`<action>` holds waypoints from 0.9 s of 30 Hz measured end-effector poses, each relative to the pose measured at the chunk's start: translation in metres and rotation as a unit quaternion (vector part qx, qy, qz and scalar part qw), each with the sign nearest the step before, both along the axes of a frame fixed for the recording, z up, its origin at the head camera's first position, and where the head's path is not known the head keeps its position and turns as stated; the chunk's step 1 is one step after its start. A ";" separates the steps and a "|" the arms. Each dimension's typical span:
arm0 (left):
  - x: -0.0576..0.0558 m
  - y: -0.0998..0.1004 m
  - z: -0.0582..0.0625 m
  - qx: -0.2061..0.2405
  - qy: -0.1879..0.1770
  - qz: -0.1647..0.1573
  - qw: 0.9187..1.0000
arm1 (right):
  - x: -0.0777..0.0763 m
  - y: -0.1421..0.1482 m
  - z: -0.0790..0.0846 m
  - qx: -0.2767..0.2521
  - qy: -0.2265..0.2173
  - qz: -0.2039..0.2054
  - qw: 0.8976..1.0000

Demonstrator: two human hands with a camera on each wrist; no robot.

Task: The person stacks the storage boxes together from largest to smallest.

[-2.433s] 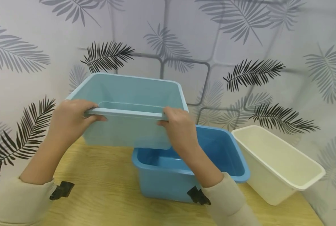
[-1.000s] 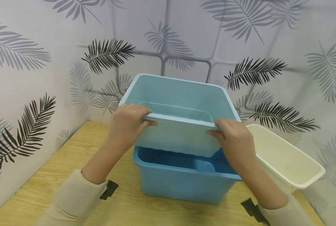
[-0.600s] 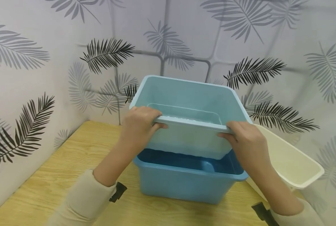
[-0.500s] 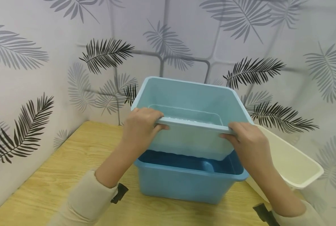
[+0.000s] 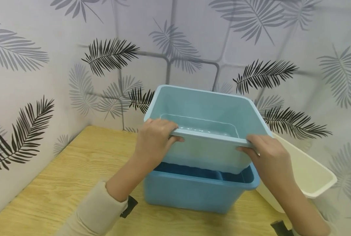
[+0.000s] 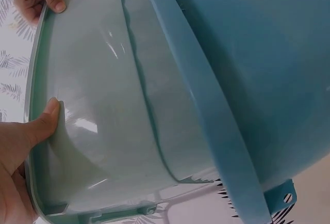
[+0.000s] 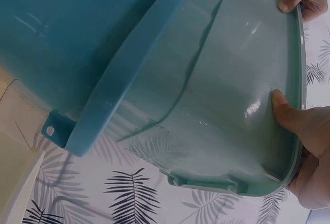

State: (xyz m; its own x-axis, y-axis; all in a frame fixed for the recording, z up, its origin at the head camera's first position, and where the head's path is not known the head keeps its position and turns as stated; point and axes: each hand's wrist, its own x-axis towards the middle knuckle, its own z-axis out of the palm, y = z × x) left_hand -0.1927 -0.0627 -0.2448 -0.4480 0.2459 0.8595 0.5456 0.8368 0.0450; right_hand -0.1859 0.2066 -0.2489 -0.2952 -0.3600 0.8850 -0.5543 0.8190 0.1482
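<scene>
My left hand (image 5: 154, 141) and right hand (image 5: 269, 157) grip the near rim of a light blue-green plastic bin (image 5: 204, 150), one toward each end. In both wrist views a thumb presses on the bin's outer wall while the fingers go over the rim. Nothing is visible inside this bin. Its base hangs over the mouth of a darker blue bin (image 5: 190, 193), which stands upright on the table; the lower part of the held bin overlaps the blue bin's opening. In the left wrist view the blue bin's rim (image 6: 201, 100) lies close to the held bin's wall.
A cream bin (image 5: 308, 167) stands at the right, partly behind my right forearm. The wooden table (image 5: 84, 164) runs to a wall (image 5: 190, 39) patterned with leaves. Dark straps or mounts show at both wrists.
Both hands have carried the light blue-green bin from the left to the right over the blue bin, and lately a little lower. The blue and cream bins have stayed in place.
</scene>
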 end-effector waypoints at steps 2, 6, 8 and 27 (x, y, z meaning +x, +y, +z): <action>0.001 0.001 -0.001 0.001 0.000 0.000 1.000 | 0.001 0.001 -0.001 0.000 -0.001 -0.001 1.000; 0.003 0.001 -0.003 0.004 0.000 -0.003 1.000 | 0.002 0.002 -0.003 0.003 -0.006 -0.001 1.000; 0.004 0.002 -0.004 0.003 0.003 -0.003 1.000 | 0.003 0.002 -0.004 0.005 -0.007 -0.002 1.000; 0.006 0.001 -0.033 -0.010 0.030 -0.008 0.999 | 0.005 0.002 -0.027 0.007 0.010 0.003 1.000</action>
